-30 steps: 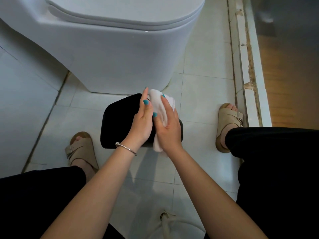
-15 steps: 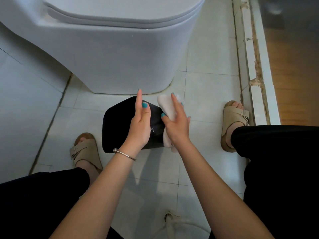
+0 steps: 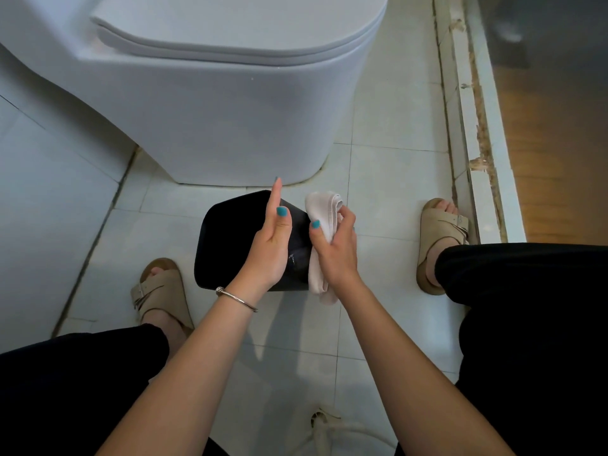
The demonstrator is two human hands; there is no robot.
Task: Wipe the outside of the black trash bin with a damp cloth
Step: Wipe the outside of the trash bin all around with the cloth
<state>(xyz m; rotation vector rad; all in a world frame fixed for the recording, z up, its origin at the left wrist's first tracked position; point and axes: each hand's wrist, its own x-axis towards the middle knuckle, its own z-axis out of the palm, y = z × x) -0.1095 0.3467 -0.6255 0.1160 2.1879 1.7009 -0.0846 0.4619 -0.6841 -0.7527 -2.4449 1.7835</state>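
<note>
The black trash bin (image 3: 230,238) stands on the white tiled floor between my feet, just in front of the toilet. My left hand (image 3: 271,245) lies flat against its top with the fingers straight, steadying it. A folded pale cloth (image 3: 324,209) hangs down along the bin's right side. My right hand (image 3: 335,248) grips that cloth, thumb and fingers curled round it, at the bin's right edge. The bin's right wall is hidden behind the hands and the cloth.
A white toilet (image 3: 230,103) fills the space right behind the bin. A raised white door sill (image 3: 473,153) runs along the right, with wooden floor beyond. My sandalled feet (image 3: 161,291) flank the bin. A white bag (image 3: 329,429) lies on the tiles near me.
My right hand has slid the cloth from the bin's top toward its right side and curled round it. The left hand stays flat on the bin. The camera has shifted slightly.
</note>
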